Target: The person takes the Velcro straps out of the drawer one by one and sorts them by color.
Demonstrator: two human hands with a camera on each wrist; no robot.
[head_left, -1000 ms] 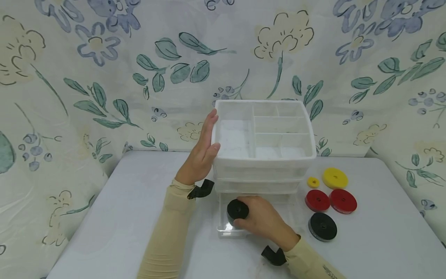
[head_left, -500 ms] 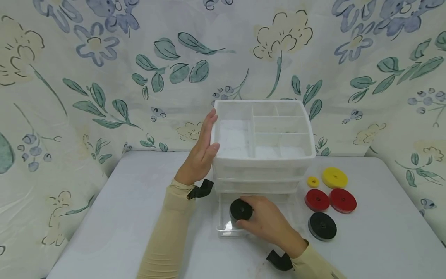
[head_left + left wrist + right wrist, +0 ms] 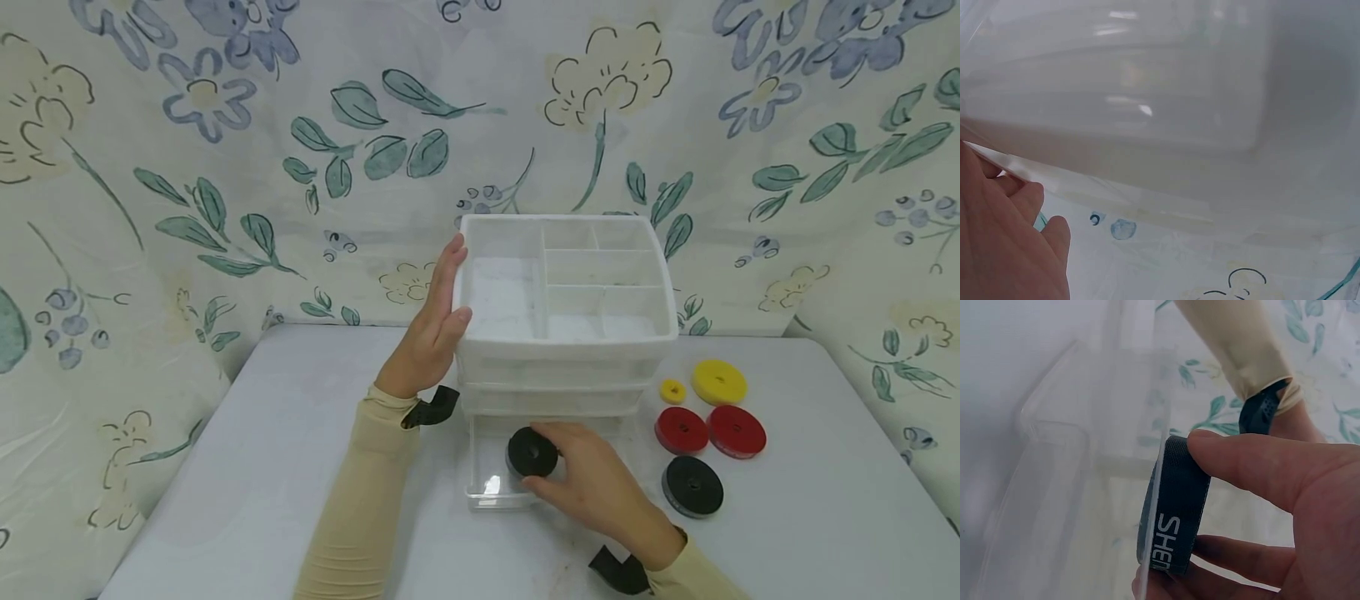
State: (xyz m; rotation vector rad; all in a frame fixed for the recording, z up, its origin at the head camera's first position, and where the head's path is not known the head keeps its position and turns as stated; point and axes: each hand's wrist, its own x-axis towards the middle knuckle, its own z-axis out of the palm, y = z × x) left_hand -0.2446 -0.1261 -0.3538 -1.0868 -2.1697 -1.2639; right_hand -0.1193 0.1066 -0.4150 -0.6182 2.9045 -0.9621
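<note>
My right hand (image 3: 603, 487) pinches a black ribbon roll (image 3: 532, 452) over the pulled-out clear bottom drawer (image 3: 491, 492). In the right wrist view the thumb and fingers grip the roll's edge, and white letters show on its ribbon (image 3: 1182, 500). Whether the roll touches the drawer floor I cannot tell. My left hand (image 3: 427, 337) lies with extended fingers along the left side of a white plastic drawer unit (image 3: 555, 367). The left wrist view shows that hand (image 3: 1013, 231) under the unit's pale, blurred wall (image 3: 1147, 94).
Right of the unit lie a big yellow roll (image 3: 720, 382), a small yellow roll (image 3: 672, 392), two red rolls (image 3: 681, 430) and another black roll (image 3: 693, 487). The unit's top is a divided tray (image 3: 498, 292). Flowered cloth (image 3: 337, 167) hangs behind the white table (image 3: 300, 417).
My right hand has shifted a short way right with the black ribbon roll, still over the drawer. The left hand stays against the unit.
</note>
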